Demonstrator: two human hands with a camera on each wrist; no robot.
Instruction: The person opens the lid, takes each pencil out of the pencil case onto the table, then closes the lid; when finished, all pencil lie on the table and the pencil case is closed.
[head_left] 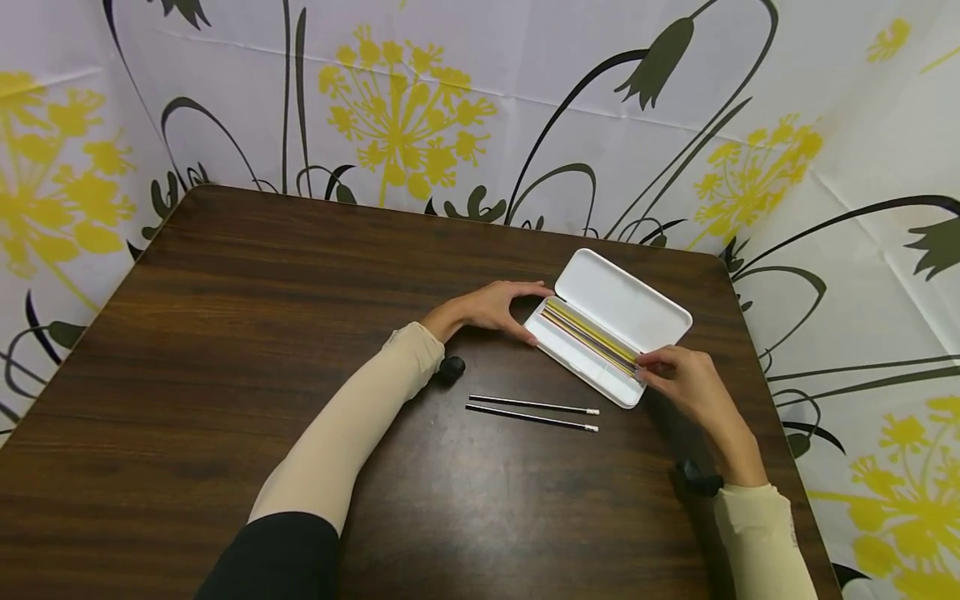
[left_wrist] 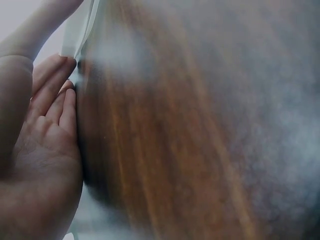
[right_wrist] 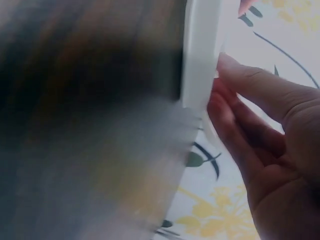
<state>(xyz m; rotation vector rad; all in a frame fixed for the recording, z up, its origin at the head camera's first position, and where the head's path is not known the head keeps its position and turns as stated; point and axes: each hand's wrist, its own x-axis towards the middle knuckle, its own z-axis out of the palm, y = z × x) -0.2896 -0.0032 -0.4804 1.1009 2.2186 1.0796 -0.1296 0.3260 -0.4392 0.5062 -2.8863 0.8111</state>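
A white pencil case [head_left: 633, 308] lies open on the dark wooden table [head_left: 225, 333], its lid folded back, with several coloured pencils [head_left: 591, 337] inside. My left hand [head_left: 501, 308] holds the case's left end, thumb over the top and fingers at the near side; the left wrist view shows its fingertips [left_wrist: 60, 75] against the white case edge [left_wrist: 82, 25]. My right hand [head_left: 675, 375] pinches the pencil ends at the case's right end; in the right wrist view its fingers [right_wrist: 240, 95] lie against the white case [right_wrist: 200, 50]. Two black pencils [head_left: 532, 410] with white tips lie in front of the case.
A floral cloth [head_left: 450, 100] in white, yellow and dark green hangs behind and beside the table. The table's right edge [head_left: 780, 400] runs close to my right hand. Wrist cameras [head_left: 451, 369] sit on both forearms.
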